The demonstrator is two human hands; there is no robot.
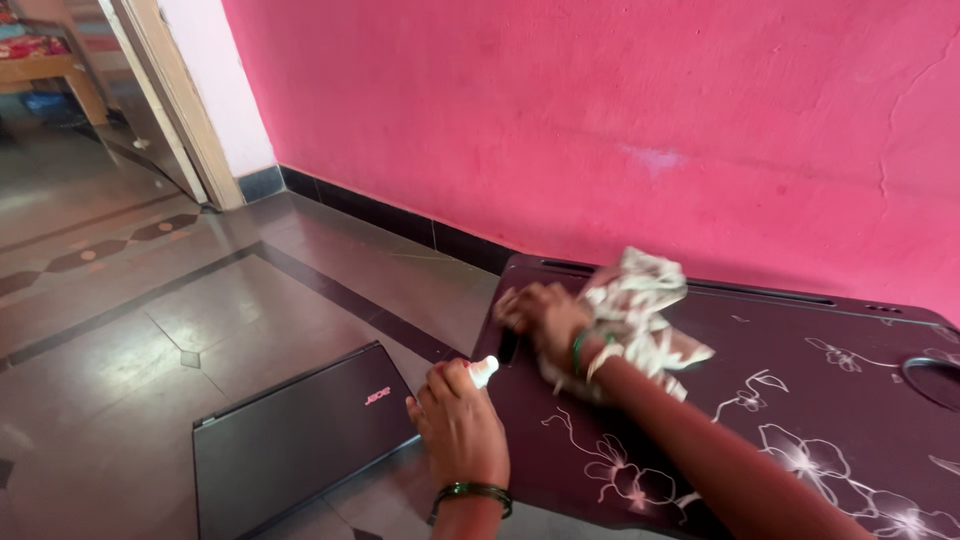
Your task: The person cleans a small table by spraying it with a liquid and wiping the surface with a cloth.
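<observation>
My right hand (541, 312) grips a crumpled white patterned cloth (640, 300) and presses it on the left end of a low dark maroon table (800, 400) printed with white flowers. My left hand (458, 420) is closed around a small white bottle (483, 371), whose tip sticks out by the table's left edge. Both wrists wear green bangles.
A shut dark laptop (290, 440) lies on the tiled floor left of the table. A pink wall (600, 120) with a black skirting runs behind. A doorway (170, 110) opens at the far left. A round cup recess (935, 380) sits at the table's right.
</observation>
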